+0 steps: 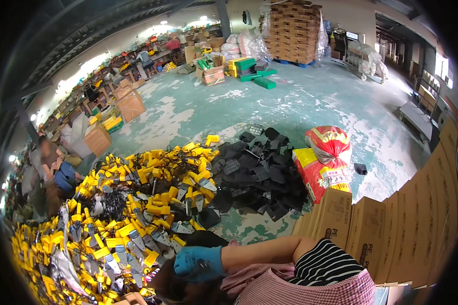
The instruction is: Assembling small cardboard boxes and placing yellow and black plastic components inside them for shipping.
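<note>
My right hand [198, 263], in a blue glove, reaches across from the right at the bottom of the view. Its fingers look curled, and what they hold, if anything, is hidden. A dark brown blurred shape [180, 287] lies just below it. Beside the hand spreads a large heap of yellow-handled tools [132, 229] with grey metal plates and black cords. Farther off, a pile of flat black plastic pieces [259, 173] adjoins the heap. My left hand does not show.
Brown cartons [369, 223] line the right side. Red and yellow sacks [326, 162] stand behind them. Another person [61, 170] sits at the far left. Green and yellow cases [247, 66], an open carton [211, 75] and a wrapped pallet stack [292, 33] are farther back.
</note>
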A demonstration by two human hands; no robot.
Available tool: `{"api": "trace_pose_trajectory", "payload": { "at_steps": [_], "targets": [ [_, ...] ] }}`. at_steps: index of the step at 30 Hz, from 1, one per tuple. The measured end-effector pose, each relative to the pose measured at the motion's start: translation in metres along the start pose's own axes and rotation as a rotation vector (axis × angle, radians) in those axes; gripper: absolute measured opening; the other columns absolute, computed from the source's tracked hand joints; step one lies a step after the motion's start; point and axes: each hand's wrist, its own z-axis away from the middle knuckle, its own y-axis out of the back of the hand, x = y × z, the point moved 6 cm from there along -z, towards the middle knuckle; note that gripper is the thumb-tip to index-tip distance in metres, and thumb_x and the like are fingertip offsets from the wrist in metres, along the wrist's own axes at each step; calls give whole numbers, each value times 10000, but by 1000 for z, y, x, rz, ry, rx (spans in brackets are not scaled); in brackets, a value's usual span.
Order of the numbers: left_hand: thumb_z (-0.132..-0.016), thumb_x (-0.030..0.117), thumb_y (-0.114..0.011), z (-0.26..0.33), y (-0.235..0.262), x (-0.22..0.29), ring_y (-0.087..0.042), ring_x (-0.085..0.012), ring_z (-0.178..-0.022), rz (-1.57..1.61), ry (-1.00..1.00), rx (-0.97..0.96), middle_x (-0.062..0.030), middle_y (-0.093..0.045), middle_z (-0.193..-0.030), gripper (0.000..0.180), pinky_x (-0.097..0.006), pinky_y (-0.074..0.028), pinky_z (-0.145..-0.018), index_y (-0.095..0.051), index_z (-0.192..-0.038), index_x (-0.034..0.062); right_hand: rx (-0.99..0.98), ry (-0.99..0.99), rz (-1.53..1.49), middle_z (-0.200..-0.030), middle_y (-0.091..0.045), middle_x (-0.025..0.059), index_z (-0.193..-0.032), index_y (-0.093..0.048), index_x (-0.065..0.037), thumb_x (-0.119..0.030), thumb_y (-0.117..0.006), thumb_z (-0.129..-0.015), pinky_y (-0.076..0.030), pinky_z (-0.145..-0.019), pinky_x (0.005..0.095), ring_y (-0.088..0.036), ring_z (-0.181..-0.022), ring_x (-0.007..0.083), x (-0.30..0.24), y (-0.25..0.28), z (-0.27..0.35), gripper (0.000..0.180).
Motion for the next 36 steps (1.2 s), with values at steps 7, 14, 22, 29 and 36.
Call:
{"api": "trace_pose_trajectory", "payload": {
  "at_steps": [7,14,22,29,36],
  "targets": [
    [-800,345,-811,2,35,76,-357,-392,-1386,-864,-437,58,-149,-313,-1564,846,-602,-325,-1115,-367,-1504,192,104,-219,-230,-881,-649,73,-818,-648,-99,-20,-738,-696,-527,-745,341,-629,-873,242,51,-44,23,170],
    [-819,122,-711,-27,5,105,-627,-306,-1006,-525,-689,-228,-128,-641,-1192,358,-454,-488,-862,-644,-1165,62,-163,-171,379,-760,-657,79,-696,-718,-126,-201,-692,-704,-514,-614,409,-653,-715,301,21,1,5,80],
    [-889,294,-684,-34,-13,78,-620,-230,-813,-698,-414,-463,-63,-590,-864,355,-400,-478,-698,-648,-1199,125,-220,-215,354,-967,-656,79,-752,-722,-134,-182,-702,-716,-498,-786,400,-612,-905,300,22,-8,1,63],
    [-946,340,-607,-38,-23,47,-669,-299,-753,-668,-16,-704,-143,-646,-785,261,-424,-516,-662,-692,-927,93,-166,-242,26,-1091,-676,112,-1126,-687,-97,-132,-799,-728,-519,-839,381,-640,-964,296,7,0,7,415],
    [-993,249,-505,-47,-52,31,-671,-398,-941,-365,152,-1266,-198,-697,-1025,258,-461,-521,-848,-628,-1115,58,241,-343,35,-1160,-642,91,-1120,-654,-84,-13,-821,-720,-519,-755,303,-635,-944,257,-7,18,23,439]
  ]
}}
